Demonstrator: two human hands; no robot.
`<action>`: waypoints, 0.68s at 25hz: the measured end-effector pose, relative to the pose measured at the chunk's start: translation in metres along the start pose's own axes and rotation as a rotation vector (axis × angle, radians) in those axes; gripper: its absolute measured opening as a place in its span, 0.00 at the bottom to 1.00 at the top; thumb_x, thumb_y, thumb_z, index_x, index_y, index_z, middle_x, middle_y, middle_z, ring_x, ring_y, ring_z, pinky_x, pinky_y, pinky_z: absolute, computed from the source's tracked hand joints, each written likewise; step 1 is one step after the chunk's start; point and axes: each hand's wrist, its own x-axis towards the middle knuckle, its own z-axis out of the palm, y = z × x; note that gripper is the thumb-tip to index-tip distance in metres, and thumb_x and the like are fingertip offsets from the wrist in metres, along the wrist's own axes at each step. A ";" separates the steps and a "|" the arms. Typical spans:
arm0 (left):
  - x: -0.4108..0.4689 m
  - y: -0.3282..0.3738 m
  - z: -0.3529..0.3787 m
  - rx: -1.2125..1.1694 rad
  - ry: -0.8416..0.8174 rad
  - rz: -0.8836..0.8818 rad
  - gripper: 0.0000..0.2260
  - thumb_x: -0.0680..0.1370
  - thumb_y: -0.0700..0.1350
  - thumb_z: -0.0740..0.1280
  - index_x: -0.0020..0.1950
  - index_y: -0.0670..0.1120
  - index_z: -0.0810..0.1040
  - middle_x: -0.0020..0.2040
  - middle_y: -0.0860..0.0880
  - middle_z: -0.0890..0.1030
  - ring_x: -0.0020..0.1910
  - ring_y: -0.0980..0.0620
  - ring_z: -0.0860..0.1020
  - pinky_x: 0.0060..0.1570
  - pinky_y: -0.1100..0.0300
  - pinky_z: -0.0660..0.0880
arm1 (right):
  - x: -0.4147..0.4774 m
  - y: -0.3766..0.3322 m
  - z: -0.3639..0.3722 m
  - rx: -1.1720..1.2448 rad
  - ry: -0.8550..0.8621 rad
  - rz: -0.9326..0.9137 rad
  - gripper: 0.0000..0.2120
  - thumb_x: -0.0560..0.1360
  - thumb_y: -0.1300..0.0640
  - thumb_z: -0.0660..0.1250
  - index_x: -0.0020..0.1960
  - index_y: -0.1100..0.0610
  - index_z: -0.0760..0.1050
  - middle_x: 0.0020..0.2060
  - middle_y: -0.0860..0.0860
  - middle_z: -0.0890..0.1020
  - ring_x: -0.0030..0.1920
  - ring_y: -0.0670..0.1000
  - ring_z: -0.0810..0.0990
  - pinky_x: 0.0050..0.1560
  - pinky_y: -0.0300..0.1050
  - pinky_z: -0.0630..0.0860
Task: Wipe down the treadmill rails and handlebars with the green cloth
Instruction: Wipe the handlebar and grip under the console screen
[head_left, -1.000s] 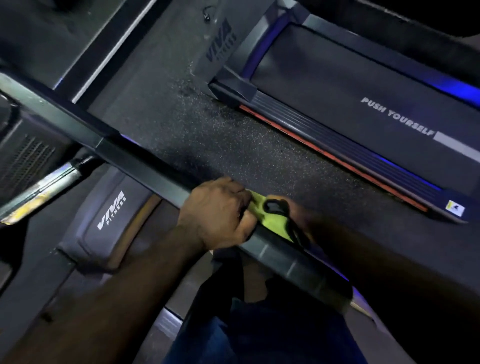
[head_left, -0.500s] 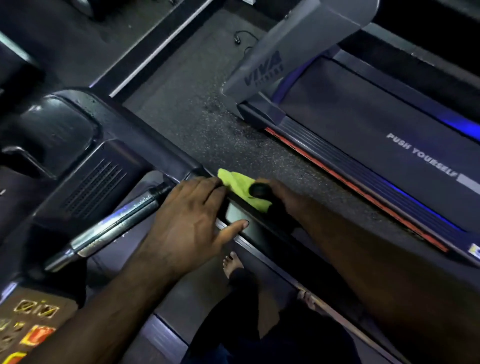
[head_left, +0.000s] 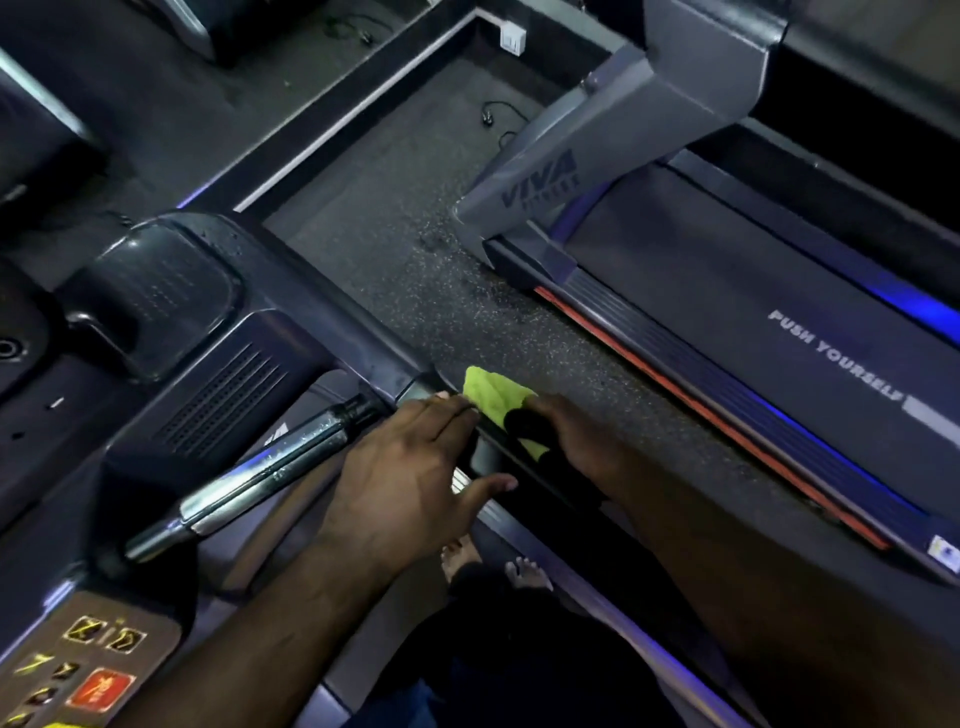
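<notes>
The treadmill (head_left: 249, 332) filled the left of the view, its side rail (head_left: 374, 353) running diagonally toward the person. A second treadmill (head_left: 779, 291) sat well apart on the right across speckled floor (head_left: 415, 270). A chrome handlebar (head_left: 260, 478) angled out below the rail, with the button panel (head_left: 78, 670) at bottom left.

Left hand (head_left: 400, 478) lay flat and spread over the rail's inner side, thumb splayed, fingertips touching the cloth's edge, gripping nothing. Right hand (head_left: 571, 441) appeared curled on the green cloth (head_left: 498, 400), pressing it on top of the rail; a dark thing at its fingers was too murky to name. Bare toes (head_left: 524, 571) showed on the deck below.

Risks, as a judgement: the cloth was bunched small, so a stroke might miss the rail's sides; loose front corner could snag at the rail-to-console joint. Dim light could hide missed patches. Left hand near the cloth's path could get bumped. The chrome handlebar looked not yet wiped, easy to skip.
</notes>
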 end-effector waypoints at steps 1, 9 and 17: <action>0.003 0.001 -0.002 -0.014 -0.026 -0.007 0.33 0.75 0.70 0.70 0.67 0.45 0.83 0.67 0.49 0.82 0.67 0.46 0.79 0.62 0.47 0.80 | 0.000 -0.003 -0.006 -0.071 0.016 -0.015 0.07 0.75 0.44 0.56 0.44 0.44 0.71 0.53 0.49 0.76 0.54 0.46 0.74 0.57 0.42 0.71; -0.034 -0.004 -0.024 0.014 0.235 0.016 0.28 0.78 0.61 0.73 0.64 0.38 0.82 0.63 0.42 0.82 0.62 0.43 0.80 0.66 0.51 0.75 | -0.016 -0.038 0.012 -0.394 0.283 -0.938 0.28 0.76 0.58 0.68 0.76 0.49 0.75 0.77 0.48 0.72 0.75 0.49 0.72 0.75 0.50 0.70; -0.086 -0.084 -0.081 0.335 0.053 -0.261 0.36 0.78 0.71 0.61 0.71 0.42 0.77 0.74 0.42 0.75 0.70 0.39 0.75 0.69 0.44 0.71 | 0.035 -0.067 0.069 -1.094 0.336 -1.032 0.26 0.83 0.45 0.59 0.80 0.47 0.68 0.82 0.56 0.64 0.75 0.57 0.63 0.76 0.57 0.67</action>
